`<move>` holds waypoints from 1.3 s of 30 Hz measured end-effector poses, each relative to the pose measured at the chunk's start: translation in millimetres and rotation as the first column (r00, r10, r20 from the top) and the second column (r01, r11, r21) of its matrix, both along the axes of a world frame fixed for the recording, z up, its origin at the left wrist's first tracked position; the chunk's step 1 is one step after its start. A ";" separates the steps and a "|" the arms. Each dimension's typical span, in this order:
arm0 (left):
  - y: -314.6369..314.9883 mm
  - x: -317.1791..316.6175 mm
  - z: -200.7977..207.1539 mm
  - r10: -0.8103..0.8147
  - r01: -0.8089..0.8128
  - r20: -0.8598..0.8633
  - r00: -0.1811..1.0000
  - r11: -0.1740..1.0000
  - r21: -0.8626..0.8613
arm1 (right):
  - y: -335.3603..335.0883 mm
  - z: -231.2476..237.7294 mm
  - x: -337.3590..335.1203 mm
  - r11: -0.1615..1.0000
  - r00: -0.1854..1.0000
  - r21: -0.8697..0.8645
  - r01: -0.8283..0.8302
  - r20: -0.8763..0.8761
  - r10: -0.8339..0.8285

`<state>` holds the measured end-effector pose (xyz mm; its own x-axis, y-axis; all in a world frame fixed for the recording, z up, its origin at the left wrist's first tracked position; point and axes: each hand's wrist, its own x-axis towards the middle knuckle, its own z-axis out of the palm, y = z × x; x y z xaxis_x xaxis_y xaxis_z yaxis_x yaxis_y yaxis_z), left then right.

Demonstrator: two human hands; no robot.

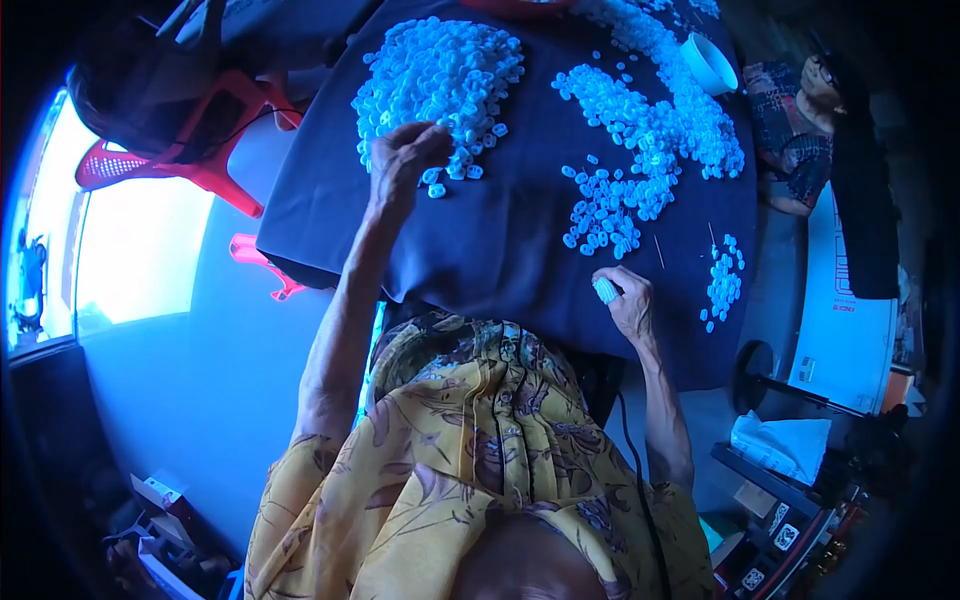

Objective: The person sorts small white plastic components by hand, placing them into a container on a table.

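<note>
A large heap of small pale oval pieces with holes (440,75) lies on the dark cloth at the far left. My left hand (408,155) reaches to the near edge of this heap, its fingers curled together, and what they pinch, if anything, is hidden. Nearer and to the right, my right hand (630,300) is closed on a ribbed white bundle (605,290), which looks like a stack of the same pieces. Beyond that hand spreads a looser scatter of pieces (610,205). Two thin needle-like sticks (659,252) lie to its right.
The dark tablecloth (500,235) covers the table. A white bowl (708,64) sits among pieces at the far right, and a small group of pieces (724,285) lies near the right edge. Red plastic chairs (215,160) stand at left. Another person (800,130) is at the right.
</note>
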<state>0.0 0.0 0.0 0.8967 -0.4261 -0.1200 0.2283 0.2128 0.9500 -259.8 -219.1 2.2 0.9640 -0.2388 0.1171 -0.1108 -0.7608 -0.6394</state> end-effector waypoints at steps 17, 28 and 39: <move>2.5 9.2 -5.5 -0.193 -0.451 0.792 0.580 0.734 0.508 | 1.5 -21.6 0.8 0.993 0.984 -0.010 0.116 0.139 -0.114; -74.5 -72.0 -23.6 -0.473 0.068 0.773 0.422 0.867 0.493 | 0.6 -22.6 0.9 0.994 0.982 -0.008 0.113 0.154 -0.111; -175.8 -28.0 -36.5 -0.464 -0.019 0.828 0.314 0.869 0.495 | 0.4 -29.1 -9.3 0.994 0.971 0.049 0.095 0.217 -0.103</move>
